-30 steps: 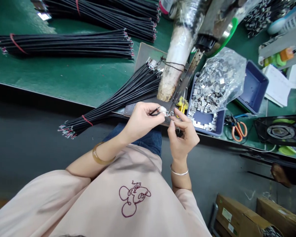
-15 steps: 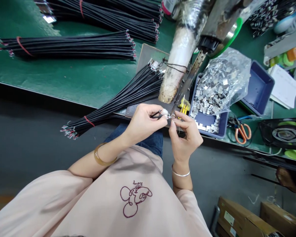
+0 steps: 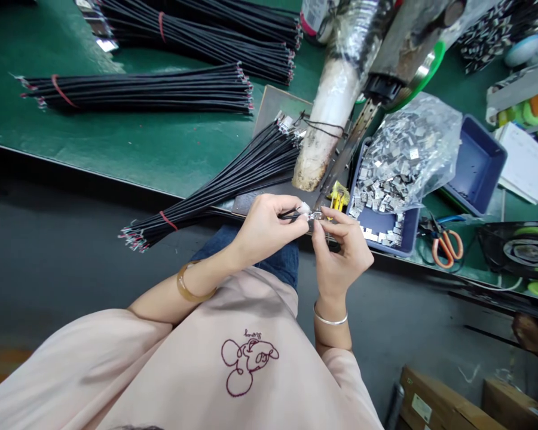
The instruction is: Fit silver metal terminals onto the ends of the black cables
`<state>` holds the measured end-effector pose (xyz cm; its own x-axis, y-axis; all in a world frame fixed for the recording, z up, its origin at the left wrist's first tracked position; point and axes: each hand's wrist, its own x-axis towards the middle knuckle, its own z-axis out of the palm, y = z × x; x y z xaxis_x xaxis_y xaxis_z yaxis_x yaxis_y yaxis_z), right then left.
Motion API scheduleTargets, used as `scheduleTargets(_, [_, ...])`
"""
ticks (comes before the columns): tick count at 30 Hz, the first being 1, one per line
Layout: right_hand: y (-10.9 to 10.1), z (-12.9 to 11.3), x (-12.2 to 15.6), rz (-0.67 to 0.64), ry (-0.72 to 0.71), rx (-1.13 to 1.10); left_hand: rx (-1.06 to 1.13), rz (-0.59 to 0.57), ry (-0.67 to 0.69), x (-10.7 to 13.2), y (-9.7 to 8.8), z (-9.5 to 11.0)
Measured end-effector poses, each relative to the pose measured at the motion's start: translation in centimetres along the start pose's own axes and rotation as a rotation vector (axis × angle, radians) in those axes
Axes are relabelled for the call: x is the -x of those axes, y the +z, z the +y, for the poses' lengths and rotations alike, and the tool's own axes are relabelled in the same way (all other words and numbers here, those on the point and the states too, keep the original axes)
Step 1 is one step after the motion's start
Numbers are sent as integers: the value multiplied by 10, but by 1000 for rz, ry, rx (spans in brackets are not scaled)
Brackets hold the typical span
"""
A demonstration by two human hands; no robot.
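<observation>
Close to the bench's front edge, my left hand pinches a black cable near its end. A white cover sits on one of its fingertips. Facing it, my right hand has thumb and forefinger closed on a small silvery metal connector that meets the cable's end. Fingertips partly hide the joint, so I cannot tell whether the two are fixed together. A soldering iron slants down just above the connector. To the left, a bundle of black cables lies partly over a dark board.
A white, scorched tube hangs beside the iron. On the right stand a blue tray with a plastic bag of metal connectors, another blue tray and orange-handled scissors. A second cable bundle lies at the left.
The view has shifted a little, so the bench and its things appear slightly further right and lower. Both hands keep nearly the same pose at the cable's end.
</observation>
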<state>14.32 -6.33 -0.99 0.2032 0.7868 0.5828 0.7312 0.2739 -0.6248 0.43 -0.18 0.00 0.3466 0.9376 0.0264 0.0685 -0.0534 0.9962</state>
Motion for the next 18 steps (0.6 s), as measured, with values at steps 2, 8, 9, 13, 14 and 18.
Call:
scheduleTargets(2, [1, -1, -3, 9, -33, 27, 10, 17, -1, 1, 1, -1])
scheduleTargets(8, [1, -5, -3, 28, -93, 52, 32, 19, 36, 3, 0, -4])
scheduleTargets(9, [0, -4, -1, 19, -101, 56, 32, -1, 29, 4, 0, -5])
scheduleTargets(13, [-4, 0, 5, -10, -142, 88, 13, -56, -2, 5, 0, -6])
scheduleTargets(14, [-6, 1, 5, -11, -154, 98, 13, -66, -6, 5, -1, -5])
scheduleTargets(18, [-11, 6, 2, -75, -260, 158, 82, -168, -20, 4, -5, -2])
